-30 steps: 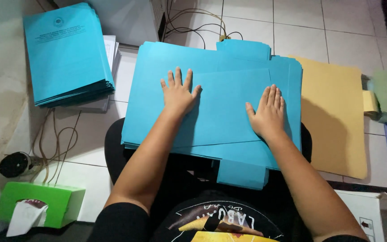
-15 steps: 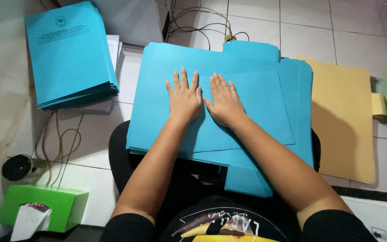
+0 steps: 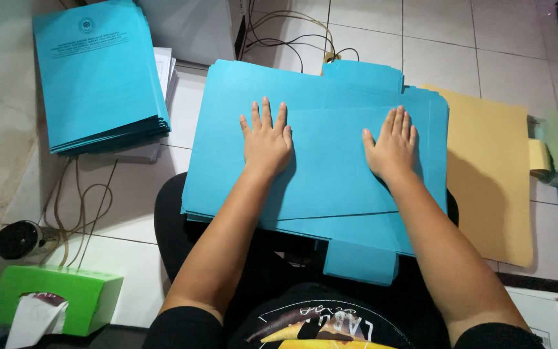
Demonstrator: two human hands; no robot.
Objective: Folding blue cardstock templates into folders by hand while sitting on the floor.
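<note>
A stack of flat blue paper folders [image 3: 330, 181] lies across my lap and the floor, with a folded flap on top. My left hand [image 3: 267, 141] presses flat on the left part of the top folder, fingers spread. Flat on the flap's right end rests my right hand [image 3: 392, 145], fingers spread too. Neither hand grips anything. A small blue tab [image 3: 359, 262] sticks out at the near edge of the stack.
A second pile of printed blue folders [image 3: 98, 77] sits at the far left on white papers. Yellow folders [image 3: 489, 174] lie to the right. A green tissue box [image 3: 53, 298], a black round object [image 3: 17, 239] and cables [image 3: 292, 39] are on the tiled floor.
My right hand slid from beside the left hand out to the right along the flap. One second ago the hands were also apart. The left hand stayed almost in place.
</note>
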